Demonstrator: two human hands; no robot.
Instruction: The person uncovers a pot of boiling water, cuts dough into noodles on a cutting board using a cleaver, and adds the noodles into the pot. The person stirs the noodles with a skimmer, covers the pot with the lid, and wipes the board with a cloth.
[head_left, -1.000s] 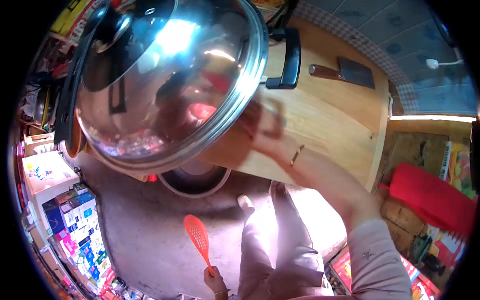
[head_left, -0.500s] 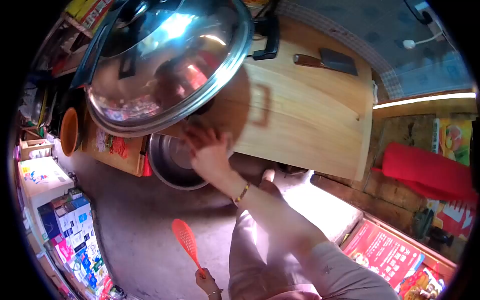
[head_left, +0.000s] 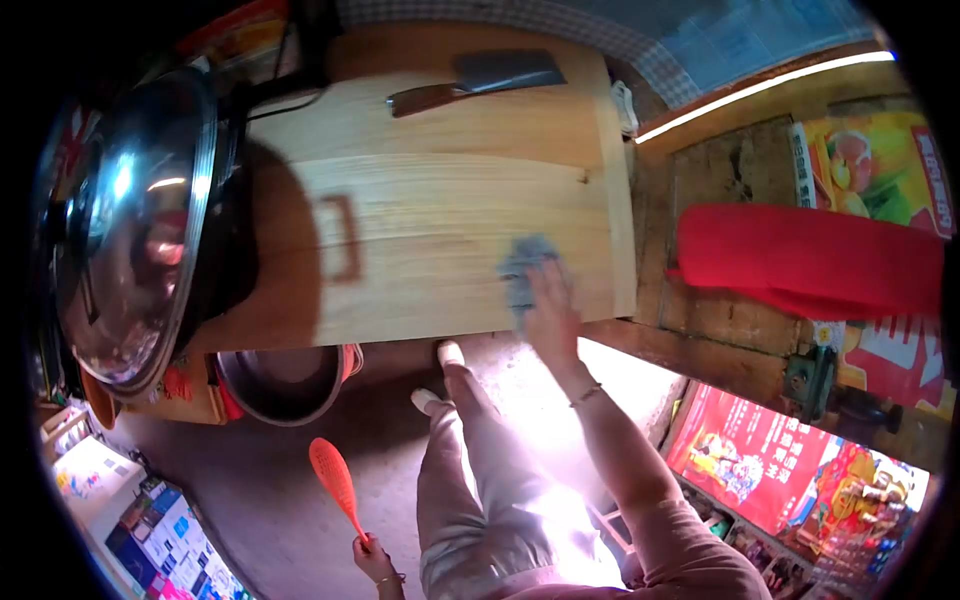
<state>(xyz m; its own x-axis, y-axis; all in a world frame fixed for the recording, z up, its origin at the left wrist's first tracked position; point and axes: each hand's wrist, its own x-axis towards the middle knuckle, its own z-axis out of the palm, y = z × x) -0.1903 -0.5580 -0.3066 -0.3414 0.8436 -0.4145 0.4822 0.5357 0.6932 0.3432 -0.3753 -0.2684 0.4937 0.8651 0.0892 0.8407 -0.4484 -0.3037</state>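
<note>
My left hand (head_left: 374,562) is closed around the handle of an orange-red slotted spoon (head_left: 334,484), held low over the floor with its perforated bowl up. On the right part of a pale wooden board (head_left: 450,210), my right hand (head_left: 552,312) presses a crumpled grey-blue cloth (head_left: 524,268) under its fingers. Near the board's far edge lies a cleaver (head_left: 505,72) with a wooden handle. At the left of the board stands a large dark pot (head_left: 232,240) under a shiny domed lid (head_left: 140,225).
Below the board's front edge sits a dark pan (head_left: 285,380). A red rolled cloth (head_left: 810,258) lies on the wooden surface at right, by a colourful printed box (head_left: 870,165). A green metal clamp (head_left: 806,382) is near it. Red printed packaging (head_left: 740,460) lies lower right.
My right hand has moved from beside the lidded pot to the right part of the board, where the cloth now shows under it. The view has shifted right; the left hand still holds the spoon.
</note>
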